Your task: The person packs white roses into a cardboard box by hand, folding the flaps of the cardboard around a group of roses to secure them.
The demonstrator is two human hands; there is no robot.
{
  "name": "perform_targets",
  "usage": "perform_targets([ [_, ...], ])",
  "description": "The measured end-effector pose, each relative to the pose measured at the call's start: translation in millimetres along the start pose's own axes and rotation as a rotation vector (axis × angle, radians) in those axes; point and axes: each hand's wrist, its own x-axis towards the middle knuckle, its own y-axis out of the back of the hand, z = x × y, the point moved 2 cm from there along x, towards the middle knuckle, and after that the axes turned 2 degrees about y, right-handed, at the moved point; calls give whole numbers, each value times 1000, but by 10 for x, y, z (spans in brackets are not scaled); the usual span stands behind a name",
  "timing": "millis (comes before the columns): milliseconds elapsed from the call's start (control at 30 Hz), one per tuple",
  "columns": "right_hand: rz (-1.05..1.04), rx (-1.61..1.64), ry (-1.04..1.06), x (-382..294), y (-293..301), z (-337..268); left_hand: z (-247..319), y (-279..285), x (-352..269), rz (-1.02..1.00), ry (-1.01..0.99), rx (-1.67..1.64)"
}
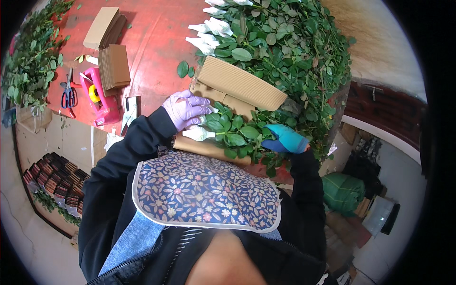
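Note:
My left hand (187, 109), in a thin lilac glove, rests on the white mesh-sleeved flower heads (198, 133) at the near end of a leafy bunch. Around its stems (265, 144) closes my right hand (286, 138), in a teal and dark blue work glove. The bunch lies on brown cardboard (213, 145) whose rolled near edge runs along my floral apron. Beyond it, a corrugated cardboard flap (242, 83) stands raised and tilted. Whether my left fingers grip the heads or only press on them is hard to tell.
Many leafy stems with white-sleeved heads (201, 44) are heaped at the back right. On the red table (153, 39), to the left, are folded cardboard stacks (114, 66), a pink tape dispenser (107, 108), scissors (67, 94) and a stapler (130, 112). More foliage (32, 67) lies far left.

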Motion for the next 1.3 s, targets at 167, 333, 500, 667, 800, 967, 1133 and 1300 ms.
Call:
perform_targets([
  [167,89,339,188,-127,81,92,40,8,23,-66,35,-59],
  [333,342,411,171,-137,105,100,20,-61,-27,-10,113,-64],
  [500,510,431,187,-150,173,354,64,-14,-17,-26,154,5],
  [667,672,76,204,82,-73,256,85,-65,-55,85,78,-18],
  [800,650,-92,271,148,-51,45,101,-70,-71,73,54,-13],
  [967,607,-112,297,106,-26,-31,217,43,9,36,109,122],
  [1133,653,-275,152,-116,-83,-213,262,114,144,-105,149,121],
  [1300,744,-445,102,49,-333,-69,284,132,119,-61,120,174],
])
